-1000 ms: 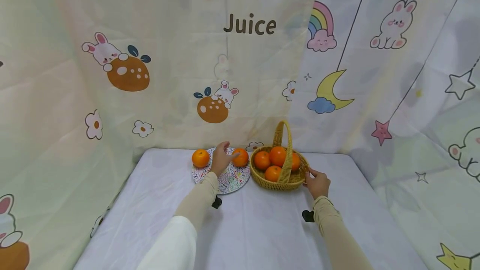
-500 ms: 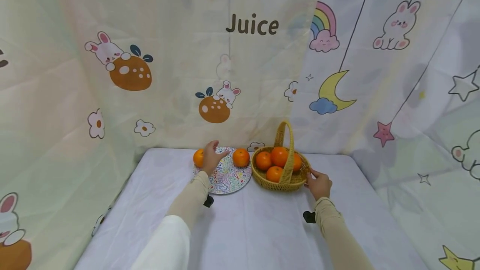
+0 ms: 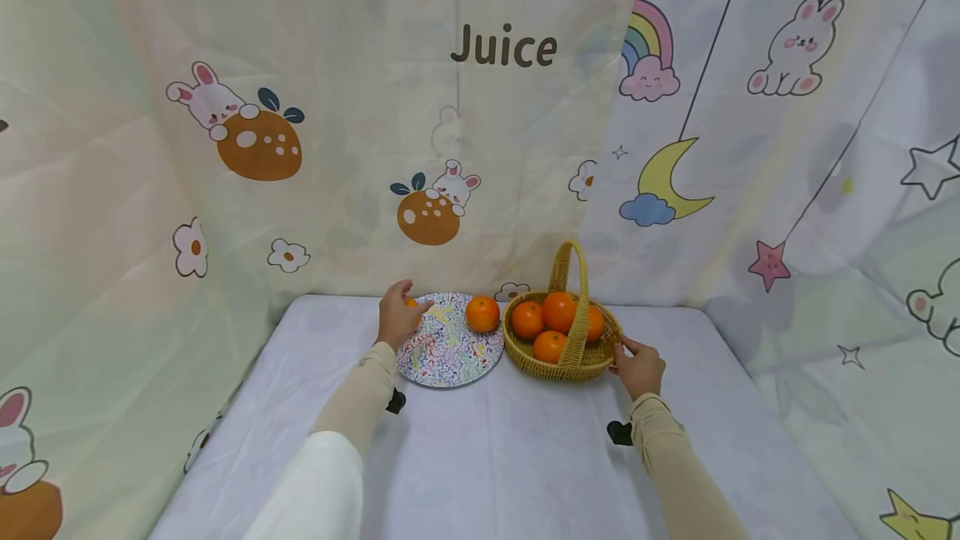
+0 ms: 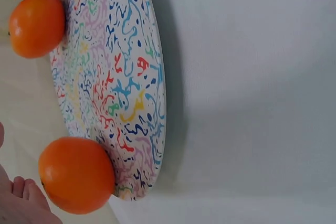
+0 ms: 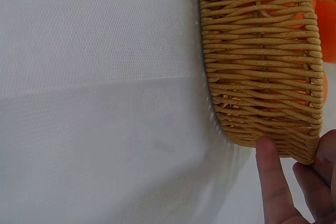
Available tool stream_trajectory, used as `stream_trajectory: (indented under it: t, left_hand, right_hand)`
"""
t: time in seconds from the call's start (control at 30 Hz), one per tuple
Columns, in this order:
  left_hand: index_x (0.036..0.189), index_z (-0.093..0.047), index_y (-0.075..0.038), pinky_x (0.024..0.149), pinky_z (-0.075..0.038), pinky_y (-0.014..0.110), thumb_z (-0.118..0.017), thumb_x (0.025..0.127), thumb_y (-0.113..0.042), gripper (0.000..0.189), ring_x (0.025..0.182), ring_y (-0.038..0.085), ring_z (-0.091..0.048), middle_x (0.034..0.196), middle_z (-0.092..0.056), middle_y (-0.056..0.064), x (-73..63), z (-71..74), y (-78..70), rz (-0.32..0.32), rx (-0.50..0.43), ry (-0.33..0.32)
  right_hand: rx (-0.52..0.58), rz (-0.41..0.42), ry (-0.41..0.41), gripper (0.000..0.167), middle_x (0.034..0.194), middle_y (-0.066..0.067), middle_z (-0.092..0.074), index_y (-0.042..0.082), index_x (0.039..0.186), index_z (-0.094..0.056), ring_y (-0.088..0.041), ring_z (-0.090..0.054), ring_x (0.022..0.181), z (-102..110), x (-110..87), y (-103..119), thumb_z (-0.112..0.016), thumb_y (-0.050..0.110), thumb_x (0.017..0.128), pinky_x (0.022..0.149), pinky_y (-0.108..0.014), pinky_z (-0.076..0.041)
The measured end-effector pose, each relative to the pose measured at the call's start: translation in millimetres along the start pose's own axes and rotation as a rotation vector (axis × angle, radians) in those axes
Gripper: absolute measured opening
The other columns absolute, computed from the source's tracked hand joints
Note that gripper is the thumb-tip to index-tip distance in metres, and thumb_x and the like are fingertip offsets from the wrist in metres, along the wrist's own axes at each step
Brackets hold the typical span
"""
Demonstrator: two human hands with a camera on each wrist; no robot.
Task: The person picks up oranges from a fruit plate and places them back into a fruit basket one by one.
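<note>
A round plate (image 3: 450,352) with colourful squiggles carries an orange (image 3: 482,314) near its right edge. A second orange (image 4: 76,175) sits at the plate's left edge, mostly covered by the hand in the head view. My left hand (image 3: 398,319) is over and beside that orange, thumb and fingers spread apart; the left wrist view shows curled fingertips (image 4: 25,188) close by its side. My right hand (image 3: 639,367) grips the right end of a wicker basket (image 3: 558,371), with one finger (image 5: 272,171) along its woven side and others at the rim. Several oranges (image 3: 550,347) lie in the basket.
The basket's tall handle (image 3: 576,307) arches over the fruit. A white cloth covers the table (image 3: 510,465). Printed curtains (image 3: 337,215) hang close behind the plate and basket and along both sides.
My left hand has moved left across the plate, from near the right orange to the left one. The right hand keeps hold of the basket, which stays in place.
</note>
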State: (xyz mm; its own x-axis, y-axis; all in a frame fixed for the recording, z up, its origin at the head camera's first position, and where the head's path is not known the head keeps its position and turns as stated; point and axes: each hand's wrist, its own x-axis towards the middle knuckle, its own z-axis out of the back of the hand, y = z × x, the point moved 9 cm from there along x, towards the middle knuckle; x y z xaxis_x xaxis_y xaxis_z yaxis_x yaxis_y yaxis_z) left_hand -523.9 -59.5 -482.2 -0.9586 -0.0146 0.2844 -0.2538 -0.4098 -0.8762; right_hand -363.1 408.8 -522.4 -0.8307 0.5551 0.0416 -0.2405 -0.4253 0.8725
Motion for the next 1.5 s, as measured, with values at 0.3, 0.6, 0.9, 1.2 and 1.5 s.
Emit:
stream_trajectory:
  t: [0.3, 0.6, 0.9, 1.2, 1.5]
  left_hand:
    - [0.138, -0.048, 0.000, 0.107, -0.038, 0.046, -0.078, 0.085, -0.023, 0.065, 0.127, 0.036, -0.046, 0.139, -0.049, 0.017, 1.8, 10.5, 13.6, 0.042, 0.022, -0.014]
    - [0.140, -0.047, -0.001, 0.111, -0.033, 0.047, -0.078, 0.084, -0.022, 0.068, 0.133, 0.036, -0.039, 0.144, -0.045, 0.017, -5.2, 22.4, 34.6, 0.086, -0.006, -0.029]
    - [0.144, -0.043, -0.001, 0.113, -0.030, 0.048, -0.076, 0.086, -0.022, 0.071, 0.133, 0.036, -0.038, 0.145, -0.043, 0.019, -11.2, 21.4, 47.4, 0.126, 0.042, -0.007]
    - [0.143, -0.042, 0.002, 0.111, -0.032, 0.050, -0.078, 0.083, -0.016, 0.073, 0.126, 0.038, -0.044, 0.141, -0.046, 0.021, -16.4, 13.1, 56.6, 0.101, 0.008, -0.017]
    - [0.144, -0.042, -0.001, 0.111, -0.032, 0.050, -0.078, 0.084, -0.016, 0.072, 0.126, 0.037, -0.044, 0.140, -0.046, 0.019, -17.3, 9.8, 58.0, 0.108, -0.004, -0.016]
  right_hand:
    - [-0.003, 0.011, -0.004, 0.041, 0.129, -0.029, -0.055, 0.004, 0.137, -0.053, -0.038, -0.059, 0.107, -1, 5.1, -6, -0.054, 0.017, 0.098, 0.062, -0.024, -0.057]
    - [0.002, 0.029, -0.010, 0.042, 0.130, -0.029, -0.055, 0.004, 0.137, -0.054, -0.027, -0.072, 0.078, 1, 1.2, -1, -0.056, 0.017, 0.097, 0.060, -0.023, -0.056]
    - [0.018, 0.022, -0.014, 0.041, 0.131, -0.029, -0.055, 0.003, 0.136, -0.055, -0.022, -0.072, 0.075, 0, 0.9, -1, -0.056, 0.016, 0.097, 0.060, -0.022, -0.057]
    - [0.045, 0.048, -0.029, 0.039, 0.126, -0.026, -0.059, 0.001, 0.133, -0.057, -0.024, -0.072, 0.075, 0, -3.0, 2, -0.058, 0.014, 0.096, 0.059, -0.023, -0.057]
    - [0.040, 0.049, -0.034, 0.039, 0.128, -0.026, -0.057, 0.002, 0.135, -0.056, -0.025, -0.072, 0.081, 2, -2.1, 2, -0.056, 0.014, 0.098, 0.060, -0.023, -0.057]
